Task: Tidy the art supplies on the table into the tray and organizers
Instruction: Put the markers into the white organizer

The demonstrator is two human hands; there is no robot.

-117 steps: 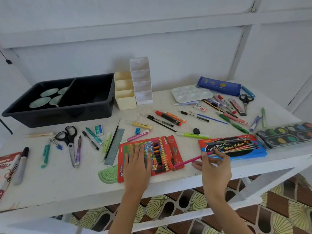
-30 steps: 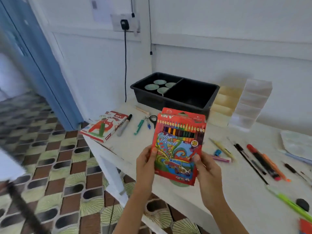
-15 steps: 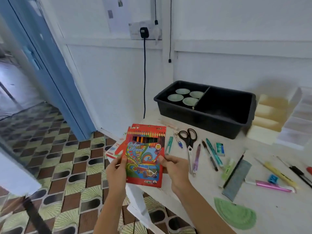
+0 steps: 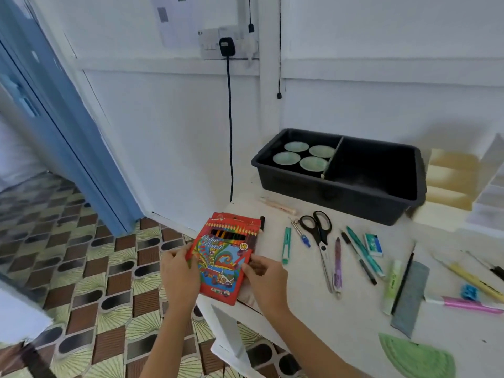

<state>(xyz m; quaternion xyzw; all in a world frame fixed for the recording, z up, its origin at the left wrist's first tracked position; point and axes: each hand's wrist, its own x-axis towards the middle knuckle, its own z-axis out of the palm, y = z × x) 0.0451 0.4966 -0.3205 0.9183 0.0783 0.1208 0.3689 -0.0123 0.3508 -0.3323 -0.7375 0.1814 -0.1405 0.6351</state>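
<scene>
Holding the pencil box at the left end of the table, well apart from the tray. Pinching one long side with the left hand and the other with the right hand, fingers curled on the edges. Only four round dishes in the tray's left part. Lots left lying out: scissors, pens, eraser, ruler. Too blurry to see into the organizers. Looks like just the start of the job.
</scene>
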